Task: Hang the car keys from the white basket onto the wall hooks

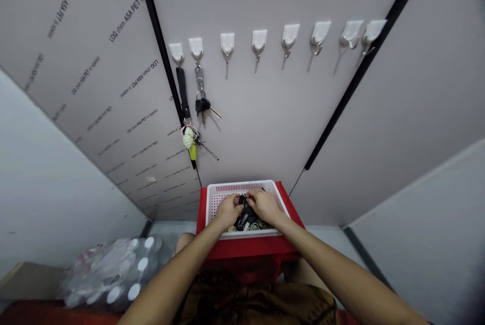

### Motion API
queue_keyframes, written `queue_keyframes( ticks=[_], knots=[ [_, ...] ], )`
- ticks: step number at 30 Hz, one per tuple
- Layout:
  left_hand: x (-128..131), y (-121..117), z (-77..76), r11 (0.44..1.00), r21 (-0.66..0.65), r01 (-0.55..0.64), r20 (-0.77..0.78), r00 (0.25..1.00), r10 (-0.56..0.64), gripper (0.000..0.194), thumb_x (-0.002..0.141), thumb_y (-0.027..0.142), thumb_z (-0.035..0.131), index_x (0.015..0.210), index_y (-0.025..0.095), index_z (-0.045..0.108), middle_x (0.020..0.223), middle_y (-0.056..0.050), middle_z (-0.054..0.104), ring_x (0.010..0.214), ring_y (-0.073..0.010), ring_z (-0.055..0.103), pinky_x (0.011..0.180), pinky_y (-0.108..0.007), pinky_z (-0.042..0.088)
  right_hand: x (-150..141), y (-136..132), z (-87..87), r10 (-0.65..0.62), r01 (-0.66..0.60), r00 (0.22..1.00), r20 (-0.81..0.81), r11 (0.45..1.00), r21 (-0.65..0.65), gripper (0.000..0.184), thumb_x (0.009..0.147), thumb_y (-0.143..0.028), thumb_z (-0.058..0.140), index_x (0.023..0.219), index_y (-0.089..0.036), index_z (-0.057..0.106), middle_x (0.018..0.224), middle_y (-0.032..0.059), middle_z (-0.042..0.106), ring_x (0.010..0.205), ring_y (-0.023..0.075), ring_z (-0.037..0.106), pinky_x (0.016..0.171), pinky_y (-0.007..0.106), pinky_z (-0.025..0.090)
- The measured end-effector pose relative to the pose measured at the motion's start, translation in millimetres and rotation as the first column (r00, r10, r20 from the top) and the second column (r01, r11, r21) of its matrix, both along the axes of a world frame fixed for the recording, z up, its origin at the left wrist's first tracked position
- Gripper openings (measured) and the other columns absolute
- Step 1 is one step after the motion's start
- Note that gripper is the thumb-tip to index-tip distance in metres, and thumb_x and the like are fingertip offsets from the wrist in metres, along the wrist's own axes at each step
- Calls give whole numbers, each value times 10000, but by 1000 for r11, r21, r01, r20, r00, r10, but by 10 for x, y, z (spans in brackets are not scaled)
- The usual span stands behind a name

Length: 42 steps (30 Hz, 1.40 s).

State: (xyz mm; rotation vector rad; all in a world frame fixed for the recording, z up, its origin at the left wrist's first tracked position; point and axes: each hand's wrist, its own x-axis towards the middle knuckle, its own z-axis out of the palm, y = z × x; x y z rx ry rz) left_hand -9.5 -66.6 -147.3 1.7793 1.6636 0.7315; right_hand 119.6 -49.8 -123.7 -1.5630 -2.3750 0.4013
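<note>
While inside the white basket (pixel 245 186): left hand (pixel 228 211), right hand (pixel 264 206) close together
Fingers (pixel 253 197): curled over dark key fobs (pixel 244 219), grip unclear
Best handling: slow fingertips

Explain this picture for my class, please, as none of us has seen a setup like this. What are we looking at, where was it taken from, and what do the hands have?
There is no machine here. These are a person's two bare hands, seen from one camera worn on their head, looking forward and down. The left hand and right hand meet inside a white plastic basket, which sits on a red surface. Both are on a dark bunch of what look like keys, though their fingers hide exactly what they grip. Ahead, a row of white stick-on hooks lines a grey panel. One hook holds a black strap, and another holds a set of keys.
</note>
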Motion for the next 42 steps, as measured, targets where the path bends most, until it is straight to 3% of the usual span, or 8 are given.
queue_keyframes(
  ticks=[8,12,16,22,28,33,38,42],
  knots=[
    [11,-3,90,988,136,71,413,903,-122,333,611,121,439,941,151,472,932,-48,539,846,-117,481,793,-266,349,37,-2,218,-24,78,896,-444,992,104,164,670,-252,406,647,-158,538,754,42,519,741,125,463,670,230,344],
    [5,29,303,990,139,19,551,830,-93,391,581,54,446,963,137,443,1011,-73,500,925,-127,451,842,-281,318,-6,25,400,9,-22,867,-499,1000,-21,188,677,-275,383,633,-156,521,559,-11,504,531,94,450,521,203,352],
    [5,67,586,989,135,61,626,768,-133,303,604,78,456,902,134,462,967,-68,526,897,-126,471,822,-275,341,-87,79,609,38,-76,829,-559,996,-46,187,670,-271,385,627,-148,519,535,-18,508,494,84,442,484,192,349],
    [-66,204,1129,950,294,-104,688,713,-135,207,635,133,455,835,146,407,817,-40,544,775,-101,510,720,-241,396,-239,263,1206,119,-87,770,-626,993,82,177,642,-284,422,600,-141,519,512,-17,506,480,79,445,481,190,359],
    [-155,402,1797,784,578,-227,545,823,-163,134,640,179,465,754,162,395,744,3,501,705,-79,495,660,-212,395,-436,485,1927,151,0,656,-739,980,200,153,602,-271,448,560,-136,507,443,-31,475,418,70,423,437,187,356],
    [-187,614,2343,657,706,-265,450,884,-128,155,643,166,453,795,167,427,769,-12,519,700,-86,496,665,-225,384,-570,701,2416,200,155,642,-740,911,381,165,594,-277,446,567,-134,523,470,-15,502,429,80,447,441,200,372],
    [-179,746,2726,641,674,-368,467,884,16,128,609,155,482,736,153,471,725,-27,545,680,-105,502,652,-239,383,-669,892,2669,201,279,685,-700,815,508,162,607,-250,432,625,-139,548,553,12,556,528,107,506,543,242,414],
    [-175,843,2776,667,623,-409,469,878,100,124,594,150,492,717,150,486,680,-24,552,653,-111,502,643,-249,381,-706,1006,2696,160,303,733,-661,794,528,151,613,-208,427,638,-140,560,564,22,569,568,123,527,592,263,417]
  ],
)
